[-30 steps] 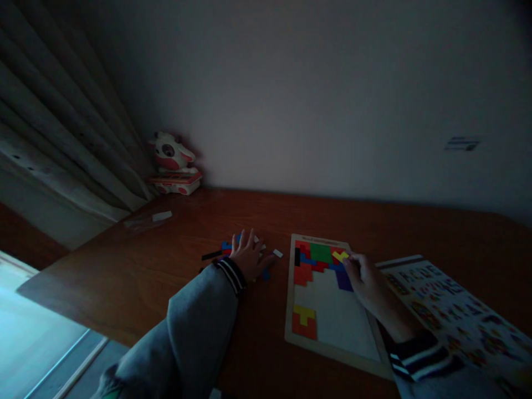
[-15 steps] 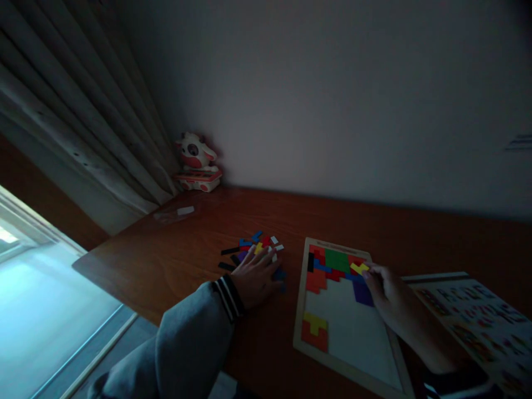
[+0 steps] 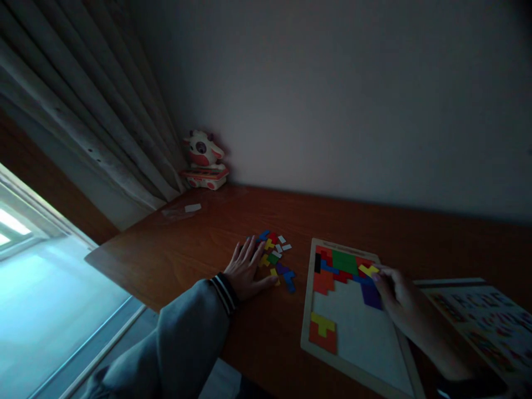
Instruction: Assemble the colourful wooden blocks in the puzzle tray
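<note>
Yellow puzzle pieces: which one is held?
The yellow piece pinched in the right hand, over the puzzle board; the others lie on board or table.

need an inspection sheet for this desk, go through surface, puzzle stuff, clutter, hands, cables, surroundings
Surface: brown table, dimly lit
Puzzle board: coloured pieces at its far end and near left corner
Loose pieces: scattered left of the board, mixed colours
Clutter: printed sheet right of the board; small white item further back on the left; cow-like toy by the wall
Left hand: fingers spread at the loose pieces
Right hand: pinches a yellow piece at the board's far right
Cables: nothing seen
Surroundings: plain wall behind, curtain at left
</note>
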### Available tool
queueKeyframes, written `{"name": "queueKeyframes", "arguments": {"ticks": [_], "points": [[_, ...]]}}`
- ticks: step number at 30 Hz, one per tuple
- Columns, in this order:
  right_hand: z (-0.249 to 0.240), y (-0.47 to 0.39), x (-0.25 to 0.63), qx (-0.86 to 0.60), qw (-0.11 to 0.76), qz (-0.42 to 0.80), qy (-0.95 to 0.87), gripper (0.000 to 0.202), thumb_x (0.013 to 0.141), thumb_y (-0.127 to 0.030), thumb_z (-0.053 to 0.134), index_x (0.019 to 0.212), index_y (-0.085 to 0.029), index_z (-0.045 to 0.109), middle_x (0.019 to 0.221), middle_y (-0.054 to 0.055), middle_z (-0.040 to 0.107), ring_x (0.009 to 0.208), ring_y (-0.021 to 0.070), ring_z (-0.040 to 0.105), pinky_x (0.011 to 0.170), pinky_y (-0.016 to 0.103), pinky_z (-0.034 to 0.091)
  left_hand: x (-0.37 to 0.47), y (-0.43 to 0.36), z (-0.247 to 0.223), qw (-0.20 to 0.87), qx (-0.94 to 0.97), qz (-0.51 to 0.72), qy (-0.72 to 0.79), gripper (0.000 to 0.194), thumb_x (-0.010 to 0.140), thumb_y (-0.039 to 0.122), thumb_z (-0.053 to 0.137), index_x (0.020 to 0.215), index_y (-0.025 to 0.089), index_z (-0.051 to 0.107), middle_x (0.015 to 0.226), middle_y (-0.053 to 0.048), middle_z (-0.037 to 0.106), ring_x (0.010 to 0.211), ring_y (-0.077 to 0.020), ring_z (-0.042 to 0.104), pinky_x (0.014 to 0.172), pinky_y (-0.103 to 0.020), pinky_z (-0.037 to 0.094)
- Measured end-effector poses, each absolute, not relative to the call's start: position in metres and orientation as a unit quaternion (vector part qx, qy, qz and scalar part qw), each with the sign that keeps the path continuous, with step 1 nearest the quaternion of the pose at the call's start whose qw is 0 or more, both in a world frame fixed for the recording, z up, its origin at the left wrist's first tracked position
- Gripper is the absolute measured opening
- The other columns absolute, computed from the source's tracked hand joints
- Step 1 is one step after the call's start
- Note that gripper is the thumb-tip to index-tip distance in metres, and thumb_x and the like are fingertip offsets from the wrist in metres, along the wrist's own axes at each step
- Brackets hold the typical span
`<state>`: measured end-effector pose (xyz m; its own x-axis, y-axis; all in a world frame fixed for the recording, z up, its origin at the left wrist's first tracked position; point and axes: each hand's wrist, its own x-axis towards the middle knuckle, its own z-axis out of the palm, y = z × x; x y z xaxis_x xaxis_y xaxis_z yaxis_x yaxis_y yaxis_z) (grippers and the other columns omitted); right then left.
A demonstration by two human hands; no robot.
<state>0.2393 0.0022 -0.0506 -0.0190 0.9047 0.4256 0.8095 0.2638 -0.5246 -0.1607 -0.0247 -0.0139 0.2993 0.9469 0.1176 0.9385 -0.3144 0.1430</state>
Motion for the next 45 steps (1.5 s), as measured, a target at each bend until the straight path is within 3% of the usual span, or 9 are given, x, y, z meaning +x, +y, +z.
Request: {"name": "queueKeyframes", "arguments": {"ticks": [6,10,20,24,28,35,45], "points": [[-0.050,0.000,0.240,-0.607,0.359,0.090,-0.703,0.035,0.091,-0.056,0.040,0.094,-0.024,0.054,0.106,0.015,0.071,0.097,0.0305,0.069,0.084,0.045,0.054,-0.117,0.005,-0.004,0.044,0.781,0.129,0.610,0.098,0.077,0.086,0.040,0.155,0.031,0.020,0.164,-0.012,0.008,0.149,-0.0426,0.006,0.116,-0.068,0.004],[-0.047,-0.002,0.239,-0.617,0.356,0.098,-0.695,0.034,0.090,-0.056,0.040,0.092,-0.025,0.053,0.101,0.013,0.072,0.092,0.0296,0.070,0.082,0.044,0.055,-0.107,0.024,-0.003,0.073,0.779,0.094,0.616,0.102,0.072,0.089,0.044,0.153,0.030,0.028,0.163,-0.013,0.012,0.147,-0.0460,0.008,0.113,-0.071,0.003],[-0.051,-0.001,0.242,-0.614,0.364,0.108,-0.692,0.036,0.090,-0.057,0.041,0.094,-0.024,0.054,0.107,0.015,0.071,0.094,0.0295,0.069,0.084,0.045,0.054,-0.125,0.023,-0.009,0.060,0.857,0.140,0.493,0.060,0.093,0.062,0.043,0.141,0.026,0.050,0.151,-0.009,0.043,0.142,-0.0319,0.034,0.118,-0.056,0.023],[-0.052,-0.002,0.244,-0.636,0.361,0.123,-0.671,0.040,0.089,-0.061,0.041,0.097,-0.024,0.055,0.101,0.012,0.072,0.088,0.0284,0.070,0.078,0.042,0.056,-0.158,0.027,-0.003,0.032,0.862,0.181,0.473,0.056,0.094,0.057,0.047,0.137,0.022,0.053,0.138,-0.010,0.056,0.126,-0.0257,0.052,0.111,-0.042,0.040],[-0.048,-0.003,0.243,-0.651,0.380,0.116,-0.647,0.046,0.086,-0.066,0.044,0.097,-0.024,0.058,0.095,0.012,0.073,0.085,0.0287,0.071,0.072,0.040,0.056,-0.205,0.031,-0.003,0.010,0.834,0.184,0.520,0.045,0.095,0.052,0.047,0.127,0.024,0.063,0.121,-0.008,0.068,0.111,-0.0230,0.063,0.104,-0.039,0.046],[-0.042,-0.006,0.239,-0.660,0.383,0.133,-0.632,0.045,0.085,-0.065,0.047,0.096,-0.023,0.061,0.090,0.011,0.072,0.079,0.0277,0.071,0.064,0.036,0.056,-0.240,0.029,-0.011,0.037,0.843,0.155,0.514,0.040,0.096,0.039,0.042,0.131,0.035,0.060,0.125,0.002,0.068,0.112,-0.0174,0.064,0.102,-0.032,0.049],[-0.037,-0.009,0.234,-0.663,0.397,0.149,-0.617,0.047,0.082,-0.067,0.050,0.094,-0.023,0.062,0.088,0.010,0.073,0.078,0.0280,0.071,0.064,0.036,0.055,-0.230,0.024,-0.007,0.050,0.822,0.229,0.519,0.036,0.090,0.037,0.049,0.118,0.026,0.068,0.108,-0.003,0.074,0.095,-0.0176,0.070,0.088,-0.030,0.057]]}}
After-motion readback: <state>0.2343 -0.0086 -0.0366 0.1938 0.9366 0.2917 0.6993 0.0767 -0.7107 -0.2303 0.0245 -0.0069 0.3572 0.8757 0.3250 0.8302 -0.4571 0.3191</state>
